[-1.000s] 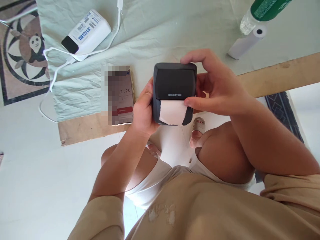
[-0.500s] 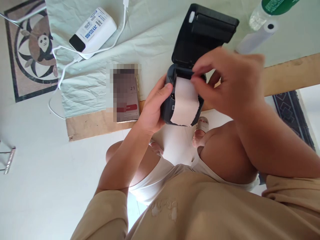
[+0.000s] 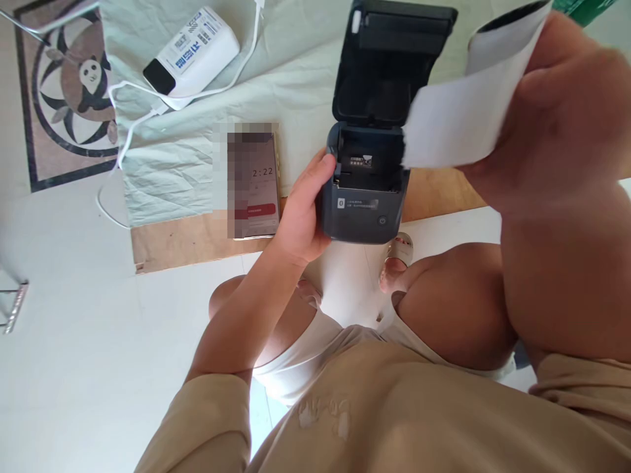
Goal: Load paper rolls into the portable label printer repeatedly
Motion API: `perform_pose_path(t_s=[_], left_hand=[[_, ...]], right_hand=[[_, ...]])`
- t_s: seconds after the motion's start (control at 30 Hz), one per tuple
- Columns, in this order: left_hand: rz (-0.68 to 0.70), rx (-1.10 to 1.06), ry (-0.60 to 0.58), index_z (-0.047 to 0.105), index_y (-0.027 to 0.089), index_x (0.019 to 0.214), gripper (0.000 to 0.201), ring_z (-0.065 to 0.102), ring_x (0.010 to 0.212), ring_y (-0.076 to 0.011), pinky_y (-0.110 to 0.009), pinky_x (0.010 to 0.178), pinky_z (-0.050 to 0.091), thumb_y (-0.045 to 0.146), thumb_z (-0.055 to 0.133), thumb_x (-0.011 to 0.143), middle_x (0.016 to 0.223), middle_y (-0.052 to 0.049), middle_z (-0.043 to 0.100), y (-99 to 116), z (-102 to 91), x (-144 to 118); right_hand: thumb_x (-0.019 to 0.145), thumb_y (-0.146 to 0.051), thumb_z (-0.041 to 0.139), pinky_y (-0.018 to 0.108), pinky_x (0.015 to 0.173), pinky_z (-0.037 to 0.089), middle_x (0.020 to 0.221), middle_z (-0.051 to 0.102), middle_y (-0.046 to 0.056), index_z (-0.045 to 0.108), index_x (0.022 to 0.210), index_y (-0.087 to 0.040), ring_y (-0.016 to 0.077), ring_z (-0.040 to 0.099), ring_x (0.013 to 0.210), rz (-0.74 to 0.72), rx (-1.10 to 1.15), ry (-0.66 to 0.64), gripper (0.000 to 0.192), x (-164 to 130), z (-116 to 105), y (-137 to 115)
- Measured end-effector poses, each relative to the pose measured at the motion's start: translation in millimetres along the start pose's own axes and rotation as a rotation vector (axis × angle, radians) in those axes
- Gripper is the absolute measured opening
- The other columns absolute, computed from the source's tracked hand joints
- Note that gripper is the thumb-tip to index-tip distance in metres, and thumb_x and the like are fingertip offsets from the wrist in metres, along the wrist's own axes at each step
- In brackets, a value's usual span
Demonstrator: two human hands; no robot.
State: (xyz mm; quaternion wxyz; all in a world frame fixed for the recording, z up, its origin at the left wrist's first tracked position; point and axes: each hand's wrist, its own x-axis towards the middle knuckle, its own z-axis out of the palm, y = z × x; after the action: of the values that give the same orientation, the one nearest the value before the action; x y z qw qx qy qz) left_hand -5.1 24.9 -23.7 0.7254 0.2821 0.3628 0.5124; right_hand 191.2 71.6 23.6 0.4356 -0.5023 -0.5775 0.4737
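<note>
L hand [image 3: 300, 217] clasped round open printer [image 3: 367, 197] at centre; R hand [image 3: 552, 125] upper right, pinching paper roll [image 3: 463, 112].

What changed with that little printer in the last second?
The printer lid swung open, and the right hand lifted the paper roll out, up and to the right; the bay is now bare. The left hand still grips the printer. Phone and power bank lie as before.
</note>
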Motion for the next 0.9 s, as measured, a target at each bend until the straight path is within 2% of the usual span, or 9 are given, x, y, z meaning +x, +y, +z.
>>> perform_pose_path(t_s=[0.07,0.2,0.37,0.5,0.57,0.63,0.7,0.77,0.9], left_hand=[[-0.01,-0.005,0.027,0.068,0.022,0.097,0.029,0.06,0.125,-0.0337,-0.043,0.096,0.056,0.044,0.049,0.095,0.101,-0.007,0.074,-1,-1.8,1],[-0.002,-0.019,0.03,0.068,0.02,0.098,0.031,0.061,0.125,-0.0334,-0.043,0.095,0.056,0.043,0.046,0.096,0.098,-0.008,0.074,-2,-2.4,2],[-0.009,0.032,0.088,0.069,0.021,0.096,0.034,0.058,0.129,-0.0337,-0.042,0.098,0.056,0.05,0.05,0.094,0.104,-0.006,0.073,-1,0.2,1],[-0.001,0.02,0.088,0.069,0.022,0.095,0.032,0.058,0.129,-0.0336,-0.042,0.098,0.056,0.048,0.051,0.093,0.105,-0.006,0.074,-1,-0.2,0],[0.0,0.018,0.1,0.069,0.022,0.096,0.031,0.058,0.128,-0.0328,-0.041,0.097,0.056,0.045,0.049,0.094,0.104,-0.006,0.073,-2,-0.5,1],[0.001,0.017,0.106,0.069,0.022,0.096,0.032,0.058,0.128,-0.0318,-0.039,0.097,0.056,0.045,0.047,0.094,0.103,-0.006,0.073,-2,-0.6,2],[0.006,-0.008,0.082,0.069,0.02,0.097,0.033,0.059,0.128,-0.0305,-0.038,0.097,0.057,0.044,0.046,0.095,0.102,-0.006,0.073,-2,-0.8,3],[0.018,-0.05,0.05,0.07,0.019,0.098,0.034,0.059,0.128,-0.0291,-0.038,0.097,0.057,0.042,0.046,0.095,0.103,-0.007,0.073,-2,-1.2,4],[0.045,-0.058,0.043,0.071,0.018,0.093,0.032,0.059,0.128,-0.0268,-0.036,0.098,0.057,0.041,0.048,0.094,0.101,-0.007,0.073,-3,-1.0,6]], right_hand=[[0.054,-0.042,0.059,0.029,0.039,0.027,0.069,0.035,0.001,0.047,0.079,-0.026,0.013,0.044,0.056,0.045,0.095,0.051,0.032,12,-2,12],[0.063,-0.029,0.066,0.029,0.053,0.042,0.078,0.048,0.001,0.046,0.084,-0.024,0.011,0.049,0.063,-0.011,-0.075,0.213,0.029,18,-2,34],[0.072,-0.023,0.071,0.034,0.08,0.047,0.105,0.063,0.004,0.057,0.098,-0.025,0.0179,0.057,0.093,-0.212,-0.589,0.15,0.03,13,-6,47],[0.066,-0.025,0.079,0.039,0.087,0.046,0.099,0.069,0.003,0.058,0.104,-0.027,0.0205,0.06,0.09,-0.164,-0.695,0.146,0.043,13,-9,50],[0.067,-0.023,0.077,0.038,0.087,0.046,0.108,0.068,0.003,0.057,0.113,-0.027,0.0217,0.064,0.099,-0.257,-0.668,0.167,0.05,9,-15,44],[0.074,-0.019,0.068,0.037,0.088,0.046,0.114,0.067,0.004,0.058,0.116,-0.025,0.0217,0.064,0.107,-0.438,-0.66,0.317,0.044,5,-25,37],[0.079,-0.016,0.06,0.037,0.093,0.046,0.116,0.064,0.006,0.061,0.114,-0.021,0.022,0.061,0.111,-0.517,-0.716,0.504,0.035,5,-39,34],[0.079,-0.015,0.057,0.039,0.105,0.043,0.121,0.06,0.01,0.06,0.117,-0.019,0.0233,0.054,0.118,-0.396,-0.808,0.574,0.038,12,-51,40],[0.074,-0.018,0.066,0.048,0.107,0.04,0.123,0.051,0.017,0.054,0.125,-0.02,0.0277,0.051,0.115,-0.102,-0.803,0.492,0.053,28,-62,64]])
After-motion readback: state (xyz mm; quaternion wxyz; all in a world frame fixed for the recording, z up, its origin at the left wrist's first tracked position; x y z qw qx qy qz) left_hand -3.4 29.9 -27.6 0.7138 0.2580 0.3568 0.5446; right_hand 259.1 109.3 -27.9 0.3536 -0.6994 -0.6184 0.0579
